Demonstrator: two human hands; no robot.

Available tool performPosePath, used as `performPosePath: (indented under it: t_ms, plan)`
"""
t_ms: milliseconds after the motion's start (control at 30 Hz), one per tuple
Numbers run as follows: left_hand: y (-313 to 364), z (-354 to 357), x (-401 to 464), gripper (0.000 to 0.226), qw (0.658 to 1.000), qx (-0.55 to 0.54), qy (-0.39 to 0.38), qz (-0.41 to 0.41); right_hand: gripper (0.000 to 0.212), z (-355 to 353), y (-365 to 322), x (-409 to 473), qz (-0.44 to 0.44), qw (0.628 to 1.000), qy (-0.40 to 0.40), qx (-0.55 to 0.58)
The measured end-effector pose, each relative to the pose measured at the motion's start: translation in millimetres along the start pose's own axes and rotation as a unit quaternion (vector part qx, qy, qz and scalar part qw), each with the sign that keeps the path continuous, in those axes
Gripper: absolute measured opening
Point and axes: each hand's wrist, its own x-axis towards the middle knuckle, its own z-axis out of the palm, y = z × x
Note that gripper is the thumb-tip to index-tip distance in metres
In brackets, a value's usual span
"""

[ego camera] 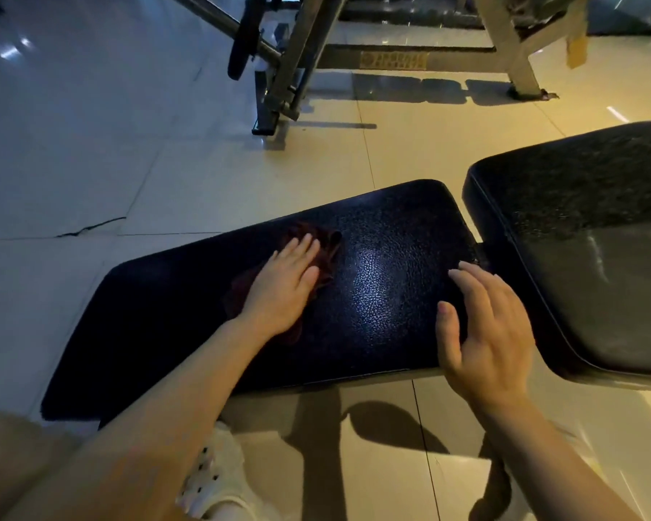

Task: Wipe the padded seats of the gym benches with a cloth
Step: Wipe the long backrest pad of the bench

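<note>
Pressing down flat, the left hand [284, 282] lies on a dark red cloth [326, 250] with its fingers straight and close together, pointing up and to the right; nothing is gripped, the palm simply bears on the fabric. The cloth is crumpled on the black seat pad [373, 295], left of the pad's middle, showing past the fingertips and along the wrist side of the hand. A pale sheen of light sits on the pad's pebbled surface between the two hands. The right hand [485, 329] is over the pad's near right corner, fingers spread and slightly bent, thumb apart, holding nothing; whether its fingertips touch the pad I cannot tell. Just right of the seat pad, across a narrow gap, a second black pad [587, 235] tilts upward toward the right edge. Both bare forearms reach in from the bottom. Under the left forearm a white shoe [218, 479] with small dark marks stands on the tiled floor [91, 144], and a crack runs through a tile left of the pad. Beyond, at the top, stands a metal frame [391, 56] of another machine, with a dark roller [245, 35] on a bar to its left
</note>
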Motion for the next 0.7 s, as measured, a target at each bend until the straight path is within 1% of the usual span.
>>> performPosePath:
  t_ms: [67, 100, 133, 167, 267, 367, 400, 533, 633, 700]
  plan:
    - [60.2, 17.5, 0.5, 0.053, 0.992, 0.008, -0.026, 0.121, 0.051, 0.3, -1.1, -1.0, 0.01, 1.0, 0.011, 0.023]
    - [87.9, 26.9, -4.5, 0.052, 0.985, 0.017, -0.032, 0.169, 0.05, 0.3, -1.3, -1.7, 0.02, 0.999, 0.016, 0.04]
    - [110.0, 35.2, -12.4, 0.051, 0.979, 0.023, -0.038, 0.199, 0.048, 0.1, -1.3, -2.8, 0.031, 0.998, 0.021, 0.057]
    - [124.5, 42.0, -21.1, 0.052, 0.976, 0.026, -0.042, 0.21, 0.047, -0.1, -0.8, -3.9, 0.041, 0.996, 0.027, 0.071]
    - [131.4, 49.5, -32.4, 0.053, 0.979, 0.027, -0.052, 0.196, 0.047, 1.0, 1.3, -4.0, 0.043, 0.994, 0.041, 0.096]
    - [128.7, 44.4, -7.9, 0.05, 0.977, 0.039, -0.06, 0.203, 0.048, 1.8, 3.6, -2.4, 0.04, 0.993, 0.036, 0.106]
    - [127.6, 40.0, 9.1, 0.049, 0.979, 0.049, -0.06, 0.19, 0.048, 1.3, 3.8, -2.3, 0.047, 0.992, 0.032, 0.115]
    - [123.4, 27.8, 92.8, 0.05, 0.992, 0.078, -0.046, 0.09, 0.047, -0.9, 5.0, -1.4, 0.059, 0.99, -0.001, 0.129]
    - [127.1, 33.1, 133.7, 0.053, 0.993, 0.103, -0.031, 0.057, 0.047, -2.2, 7.4, -1.5, 0.037, 0.992, -0.019, 0.122]
    - [131.4, 34.6, 141.3, 0.055, 0.993, 0.106, -0.029, 0.051, 0.047, -3.2, 9.6, 0.8, 0.029, 0.992, -0.031, 0.122]
